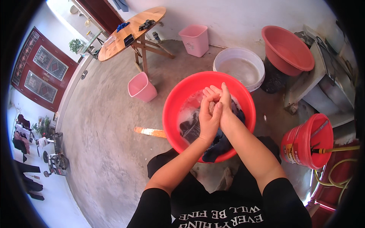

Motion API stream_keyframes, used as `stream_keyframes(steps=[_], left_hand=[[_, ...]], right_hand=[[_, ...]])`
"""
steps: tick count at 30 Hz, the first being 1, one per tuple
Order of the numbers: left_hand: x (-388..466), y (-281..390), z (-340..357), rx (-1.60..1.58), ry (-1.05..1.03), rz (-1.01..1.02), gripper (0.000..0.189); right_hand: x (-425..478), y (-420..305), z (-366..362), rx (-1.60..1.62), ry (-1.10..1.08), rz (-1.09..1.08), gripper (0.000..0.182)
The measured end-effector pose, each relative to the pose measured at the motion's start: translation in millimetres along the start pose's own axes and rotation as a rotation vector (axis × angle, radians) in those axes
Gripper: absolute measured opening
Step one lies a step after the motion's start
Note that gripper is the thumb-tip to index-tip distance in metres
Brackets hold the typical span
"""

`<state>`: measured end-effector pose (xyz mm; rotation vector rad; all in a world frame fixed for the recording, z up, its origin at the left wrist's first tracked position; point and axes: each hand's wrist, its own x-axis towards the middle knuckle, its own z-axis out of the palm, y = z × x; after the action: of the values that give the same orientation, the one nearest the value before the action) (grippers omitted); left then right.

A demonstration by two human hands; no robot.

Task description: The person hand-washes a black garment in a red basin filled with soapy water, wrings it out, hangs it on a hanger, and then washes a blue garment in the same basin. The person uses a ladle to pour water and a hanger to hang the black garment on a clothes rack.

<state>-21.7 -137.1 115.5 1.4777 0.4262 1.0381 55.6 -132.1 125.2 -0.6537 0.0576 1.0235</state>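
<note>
My left hand (209,114) curls its fingers and thumb around a small brownish object (212,107), whose kind I cannot tell. It rests against the palm side of my right hand (221,95), whose fingers are extended. Both hands are above a red plastic basin (172,114). Inside the basin, dark wet cloth (190,129) lies in sudsy water (186,109). More dark blue cloth (214,151) is draped at the basin's near rim, partly hidden under my forearms.
Behind the basin stands a white tub (239,67) of cloudy water. A red bucket (298,142) with a yellow hose (339,148) is at the right. Pink bins (142,88) and a wooden folding table (111,52) stand further left. An orange strip (149,132) touches the basin.
</note>
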Motion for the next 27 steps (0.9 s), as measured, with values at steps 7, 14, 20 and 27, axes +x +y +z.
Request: stream_keyframes(steps=[7,14,20,27], left_hand=[[37,6,-25,-0.412,0.110,-0.344,0.019],[51,6,-48,-0.379,0.099,-0.717,0.026],[51,-6,-60,-0.352,0.101,-0.806,0.036],[46,-66,-75,0.029,0.212,-0.577,0.042]], right_hand=[[9,-11,9,-0.082,0.022,0.041,0.056],[-2,-33,13,-0.099,0.009,-0.013,0.052],[-27,-42,18,-0.171,-0.064,-0.031,0.052],[-40,-59,9,-0.214,-0.083,0.000,0.050]])
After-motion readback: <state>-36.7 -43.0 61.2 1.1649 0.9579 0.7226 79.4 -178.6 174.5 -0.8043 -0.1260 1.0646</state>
